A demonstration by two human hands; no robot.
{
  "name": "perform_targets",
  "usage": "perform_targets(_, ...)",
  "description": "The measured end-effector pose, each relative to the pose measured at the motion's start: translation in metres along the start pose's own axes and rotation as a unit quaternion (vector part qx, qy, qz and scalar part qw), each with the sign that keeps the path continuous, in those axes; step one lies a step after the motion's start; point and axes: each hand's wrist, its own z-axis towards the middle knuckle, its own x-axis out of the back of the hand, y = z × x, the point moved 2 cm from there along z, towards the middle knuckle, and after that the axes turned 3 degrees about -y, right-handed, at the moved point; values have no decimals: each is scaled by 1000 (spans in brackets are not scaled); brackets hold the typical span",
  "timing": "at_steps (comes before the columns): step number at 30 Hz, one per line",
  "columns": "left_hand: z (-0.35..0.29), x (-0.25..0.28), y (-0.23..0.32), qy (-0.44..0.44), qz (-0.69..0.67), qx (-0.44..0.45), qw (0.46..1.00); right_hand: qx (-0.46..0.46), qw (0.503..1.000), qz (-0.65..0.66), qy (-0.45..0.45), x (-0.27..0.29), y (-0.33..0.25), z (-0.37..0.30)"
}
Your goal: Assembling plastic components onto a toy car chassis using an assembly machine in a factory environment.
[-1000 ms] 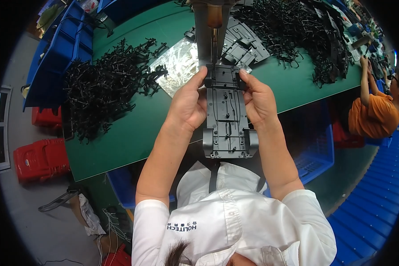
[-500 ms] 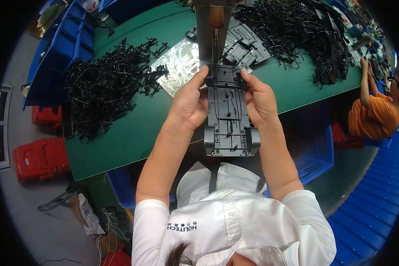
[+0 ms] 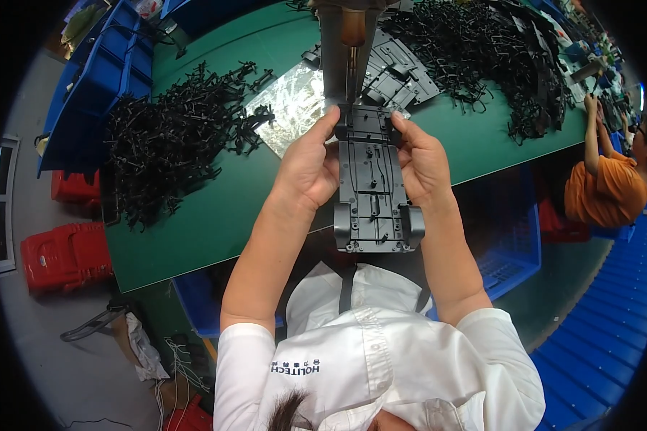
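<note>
The person's left hand [image 3: 308, 171] and right hand [image 3: 425, 164] grip a long black plastic panel [image 3: 361, 169] by opposite sides, thumbs at its far corners, other fingers mostly hidden. The panel lies across the near edge of the green worktop [image 3: 194, 248], its far end just beside an upright machine [image 3: 351, 32].

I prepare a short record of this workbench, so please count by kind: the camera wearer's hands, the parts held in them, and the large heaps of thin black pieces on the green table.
Hands: 2 (left hand, right hand)
Held black part: 1
Large heaps: 2 (left heap, right heap)
Total: 5
</note>
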Motion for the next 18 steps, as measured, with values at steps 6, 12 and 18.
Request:
perform_targets(6, -4, -7, 3, -1, -27, -4, 1000, -5, 1000, 5, 6, 2, 0, 2)
perform_targets(12, -6, -9, 3, -5, -22, -7, 1000, 1, 999, 29, 19, 4, 1, 3)
perform_targets(18, -7, -9, 3, -8, -23, -12, 1000, 3, 999, 22, 42, -3, 0, -1)
